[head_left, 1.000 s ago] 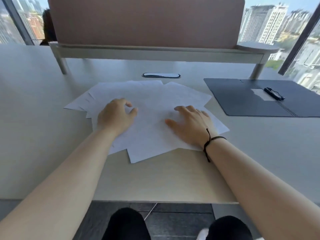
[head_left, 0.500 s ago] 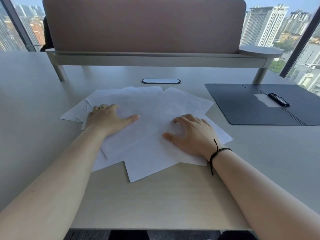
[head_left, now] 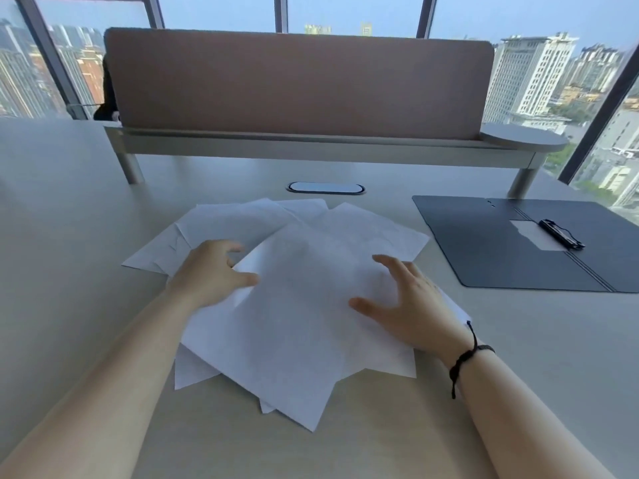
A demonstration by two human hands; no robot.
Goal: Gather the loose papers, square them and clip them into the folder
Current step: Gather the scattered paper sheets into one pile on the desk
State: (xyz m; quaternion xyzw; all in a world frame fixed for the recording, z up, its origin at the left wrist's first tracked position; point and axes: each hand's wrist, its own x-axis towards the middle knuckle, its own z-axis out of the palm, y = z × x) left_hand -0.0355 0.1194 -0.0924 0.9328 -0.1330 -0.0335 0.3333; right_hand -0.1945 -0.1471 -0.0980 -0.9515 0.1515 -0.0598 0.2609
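Several loose white papers (head_left: 297,305) lie fanned and overlapping on the desk in front of me. My left hand (head_left: 212,273) is at the left edge of the upper sheets, fingers curled over the edge and thumb pressed on top, so it grips them. My right hand (head_left: 406,304) rests on the right part of the pile, fingers spread and arched, fingertips on the paper. The dark folder (head_left: 484,250) lies open and flat to the right, apart from the papers. A black clip (head_left: 562,233) sits on its inner side beside a pale label.
A brown divider screen on a grey shelf (head_left: 297,146) runs across the back of the desk. An oval cable port (head_left: 325,187) sits just behind the papers. The desk's front edge is near my body. Windows surround the desk.
My left hand went from lying flat on the pile to gripping the edge of the upper sheets. The sheets have bunched closer together and nearer to me. My right hand's fingers have arched and spread.
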